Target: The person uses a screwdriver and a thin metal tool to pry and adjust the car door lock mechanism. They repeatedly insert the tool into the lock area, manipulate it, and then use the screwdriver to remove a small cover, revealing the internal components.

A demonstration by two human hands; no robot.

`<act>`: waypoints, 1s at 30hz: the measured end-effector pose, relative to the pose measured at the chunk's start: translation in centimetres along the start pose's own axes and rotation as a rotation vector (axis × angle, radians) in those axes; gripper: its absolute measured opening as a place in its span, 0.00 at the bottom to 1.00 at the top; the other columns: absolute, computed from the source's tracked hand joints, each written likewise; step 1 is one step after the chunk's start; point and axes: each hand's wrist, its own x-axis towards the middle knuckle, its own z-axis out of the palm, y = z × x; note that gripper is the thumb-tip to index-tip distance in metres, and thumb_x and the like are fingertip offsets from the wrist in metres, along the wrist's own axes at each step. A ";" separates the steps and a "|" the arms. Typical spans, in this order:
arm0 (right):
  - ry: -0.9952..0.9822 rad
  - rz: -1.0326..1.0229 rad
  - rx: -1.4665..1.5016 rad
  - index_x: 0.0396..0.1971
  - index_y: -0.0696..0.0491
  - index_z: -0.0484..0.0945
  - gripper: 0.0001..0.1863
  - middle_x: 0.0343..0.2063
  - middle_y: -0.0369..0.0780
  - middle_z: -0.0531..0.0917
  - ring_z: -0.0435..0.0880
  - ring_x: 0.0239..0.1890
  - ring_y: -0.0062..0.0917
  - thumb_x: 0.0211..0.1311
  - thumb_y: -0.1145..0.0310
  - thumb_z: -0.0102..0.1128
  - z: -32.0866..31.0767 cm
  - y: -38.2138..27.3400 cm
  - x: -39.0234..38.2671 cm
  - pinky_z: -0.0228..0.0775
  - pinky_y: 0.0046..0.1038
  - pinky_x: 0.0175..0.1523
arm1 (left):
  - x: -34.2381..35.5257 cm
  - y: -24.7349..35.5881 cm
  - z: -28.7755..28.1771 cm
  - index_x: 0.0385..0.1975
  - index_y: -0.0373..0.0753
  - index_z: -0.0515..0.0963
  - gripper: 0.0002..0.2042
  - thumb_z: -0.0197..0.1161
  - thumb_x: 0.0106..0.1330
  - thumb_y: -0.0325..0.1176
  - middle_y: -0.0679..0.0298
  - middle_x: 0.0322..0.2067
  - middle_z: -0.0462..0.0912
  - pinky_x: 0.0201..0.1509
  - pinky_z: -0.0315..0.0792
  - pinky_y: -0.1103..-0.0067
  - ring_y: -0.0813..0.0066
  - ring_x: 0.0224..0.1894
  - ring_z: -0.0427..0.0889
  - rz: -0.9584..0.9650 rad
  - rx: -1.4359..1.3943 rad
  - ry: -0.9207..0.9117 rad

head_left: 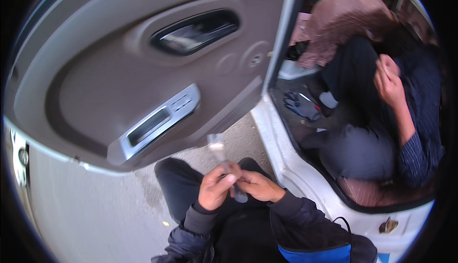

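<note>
Both my hands meet at the lower middle of the view, above my dark trousers. My left hand [214,186] and my right hand [257,185] are both closed around a slim grey tool [218,149] with a clear handle; its tip points up toward the open car door. The tool is blurred, so I cannot tell its kind. Dark jacket sleeves cover both my forearms.
A grey inner car door panel [95,81] with a pull handle [195,31] and a silver switch block [157,122] fills the upper left. Another person in a dark striped shirt [420,134] sits inside the white car [296,172], one hand raised. A glove [300,105] lies on the car floor. Pavement [86,210] lies below.
</note>
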 end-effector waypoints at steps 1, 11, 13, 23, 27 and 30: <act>-0.002 0.026 0.012 0.58 0.59 0.74 0.17 0.39 0.36 0.83 0.81 0.42 0.17 0.80 0.63 0.51 0.1 -0.2 -0.1 0.73 0.23 0.49 | -0.1 0.3 0.0 0.39 0.34 0.78 0.09 0.61 0.73 0.35 0.58 0.43 0.78 0.38 0.73 0.80 0.73 0.40 0.77 -0.056 0.016 -0.011; 0.293 -0.141 -0.078 0.50 0.59 0.77 0.14 0.35 0.34 0.81 0.79 0.36 0.15 0.76 0.64 0.58 1.8 0.7 -0.1 0.71 0.19 0.41 | -0.9 0.4 -0.6 0.42 0.31 0.79 0.09 0.59 0.77 0.31 0.59 0.60 0.75 0.67 0.67 0.73 0.69 0.61 0.74 0.067 0.089 -0.086; 0.266 -0.033 0.011 0.46 0.58 0.77 0.13 0.27 0.31 0.78 0.73 0.27 0.11 0.77 0.62 0.59 1.5 0.3 -0.3 0.65 0.16 0.32 | -1.5 0.7 -0.9 0.47 0.31 0.79 0.10 0.58 0.78 0.33 0.61 0.58 0.75 0.63 0.71 0.77 0.73 0.56 0.78 0.107 0.054 -0.032; 0.336 -0.116 0.013 0.42 0.57 0.77 0.17 0.19 0.30 0.70 0.64 0.19 0.10 0.76 0.56 0.59 2.4 -0.7 -0.1 0.53 0.16 0.23 | -6.1 2.8 -5.6 0.45 0.29 0.78 0.09 0.57 0.76 0.29 0.57 0.35 0.83 0.42 0.73 0.78 0.75 0.31 0.79 0.189 0.039 0.264; 0.305 -0.115 -0.013 0.42 0.57 0.77 0.17 0.19 0.30 0.70 0.62 0.18 0.11 0.76 0.55 0.58 3.0 -0.5 -0.1 0.53 0.16 0.23 | -8.4 3.0 -7.4 0.40 0.28 0.79 0.09 0.61 0.71 0.29 0.63 0.22 0.74 0.31 0.63 0.79 0.80 0.23 0.67 0.236 -0.010 0.398; 0.297 -0.104 -0.076 0.42 0.57 0.78 0.19 0.21 0.32 0.74 0.68 0.20 0.14 0.76 0.54 0.57 3.7 -0.7 0.0 0.59 0.17 0.26 | -9.1 2.8 -8.2 0.39 0.30 0.78 0.13 0.56 0.76 0.36 0.70 0.16 0.64 0.25 0.54 0.81 0.84 0.16 0.57 0.242 -0.350 0.377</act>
